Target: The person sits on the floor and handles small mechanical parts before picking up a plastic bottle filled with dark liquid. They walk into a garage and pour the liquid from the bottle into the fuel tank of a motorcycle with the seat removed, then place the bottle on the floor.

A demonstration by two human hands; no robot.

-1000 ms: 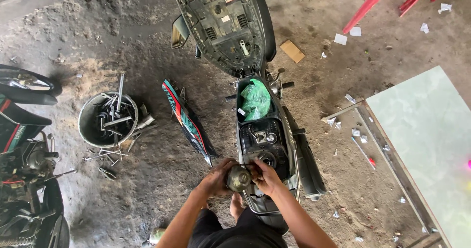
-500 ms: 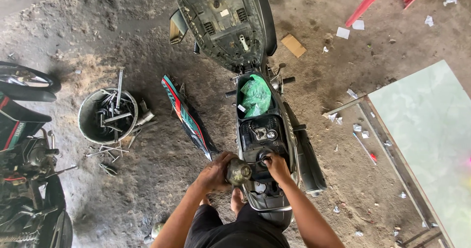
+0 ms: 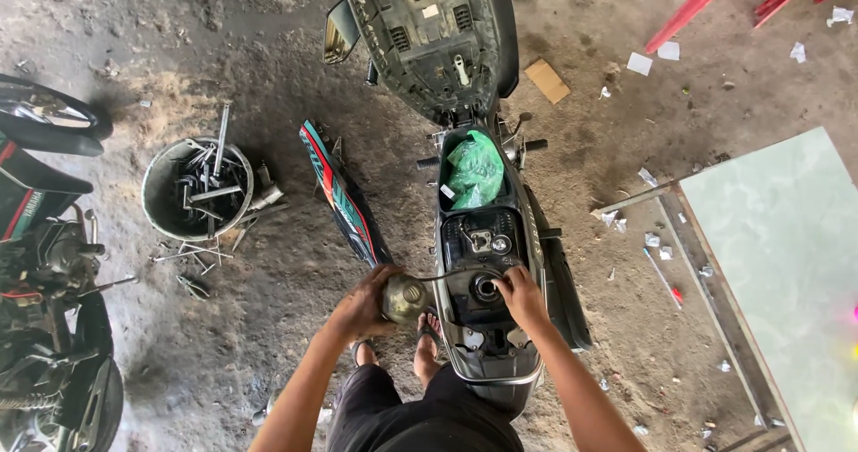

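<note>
1. One view only, the head camera looking down: the person's left hand [image 3: 362, 304], at lower centre of the frame, is closed round a small rounded brass-coloured part [image 3: 404, 298], gripping it from the left side and held just beside the left flank of the scooter [image 3: 487, 264].
2. Right hand [image 3: 521, 293] rests on the rim of the round opening [image 3: 485, 288] in the scooter's open rear compartment, fingers curled down on it; whether it pinches anything there cannot be told.
3. A thin dark hose or wire [image 3: 447, 276] runs from the brass-coloured part toward that opening, so the part appears tethered and cannot be carried far.
4. Handling judgement: the part looks like metal, stiff and fairly heavy for its bulk, and probably greasy, hence slippery. A full wrap round its body, as the left hand has now, seems the safest hold; the thin line looks like the weak point and should not take the weight.
5. Around them: a green plastic bag [image 3: 474, 173] sits in the front of the compartment, the raised seat [image 3: 429, 32] stands at top centre, a loose striped body panel [image 3: 344, 197] lies on the dirt floor to the left, and a bucket of tools [image 3: 192, 193] stands further left.
</note>
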